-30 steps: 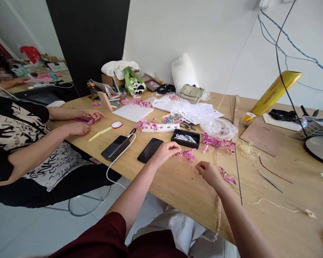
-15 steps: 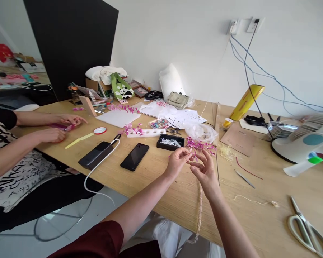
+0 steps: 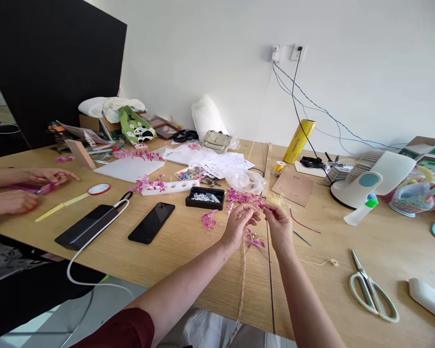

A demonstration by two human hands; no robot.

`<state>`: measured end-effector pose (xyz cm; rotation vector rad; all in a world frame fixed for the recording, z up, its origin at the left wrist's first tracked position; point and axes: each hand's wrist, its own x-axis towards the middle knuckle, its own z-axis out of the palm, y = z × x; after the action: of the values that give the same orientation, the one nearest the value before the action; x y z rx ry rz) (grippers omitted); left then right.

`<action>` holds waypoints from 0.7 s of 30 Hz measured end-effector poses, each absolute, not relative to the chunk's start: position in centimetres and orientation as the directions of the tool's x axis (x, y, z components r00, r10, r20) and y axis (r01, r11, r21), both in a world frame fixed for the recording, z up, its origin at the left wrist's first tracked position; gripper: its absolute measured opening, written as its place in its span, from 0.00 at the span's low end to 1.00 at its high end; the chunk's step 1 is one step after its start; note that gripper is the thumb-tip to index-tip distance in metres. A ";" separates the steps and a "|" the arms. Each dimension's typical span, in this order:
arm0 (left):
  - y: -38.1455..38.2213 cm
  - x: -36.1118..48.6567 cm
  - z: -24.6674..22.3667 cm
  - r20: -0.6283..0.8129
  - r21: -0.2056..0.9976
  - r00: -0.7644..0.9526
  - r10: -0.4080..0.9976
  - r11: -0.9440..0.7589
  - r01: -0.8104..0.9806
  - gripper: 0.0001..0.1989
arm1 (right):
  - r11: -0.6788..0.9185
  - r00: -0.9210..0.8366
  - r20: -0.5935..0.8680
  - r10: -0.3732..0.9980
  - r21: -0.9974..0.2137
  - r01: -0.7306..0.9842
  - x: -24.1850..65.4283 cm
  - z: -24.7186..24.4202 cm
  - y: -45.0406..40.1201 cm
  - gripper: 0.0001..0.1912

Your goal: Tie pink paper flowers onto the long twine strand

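My left hand (image 3: 237, 224) is closed in a pinch near the middle of the table, with a braided cord (image 3: 243, 275) hanging below it past the table's front edge. Just to its right, my right hand (image 3: 280, 227) pinches a small purple piece between thumb and finger. The fingertips of both hands are close together. Pink-purple flowers (image 3: 244, 195) lie behind the hands, a small bunch (image 3: 209, 220) rests to their left, and another bunch (image 3: 255, 239) lies below them. What exactly the left fingertips grip is too small to tell.
A black tray (image 3: 205, 198) of white bits, a phone (image 3: 151, 223) and a power bank (image 3: 90, 226) lie leftward. Scissors (image 3: 371, 290), tweezers (image 3: 302, 237) and a fan (image 3: 369, 181) are rightward. Another person's hands (image 3: 52, 178) work at the far left.
The view has turned to the right. My right hand has gone from spread fingers to a pinch. Flower bunches beside and below my hands now show.
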<state>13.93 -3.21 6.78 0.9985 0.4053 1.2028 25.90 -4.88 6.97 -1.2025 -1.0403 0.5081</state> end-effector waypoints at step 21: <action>-0.9 15.2 2.7 0.412 0.909 0.290 0.864 -0.364 -0.205 0.06 | 0.261 0.305 0.152 0.940 -0.896 -0.359 25.8 3.4 -3.9 0.07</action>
<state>15.24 -0.85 2.73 1.5217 0.6337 1.2944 25.84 -3.90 3.42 -0.8806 -0.8163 1.0256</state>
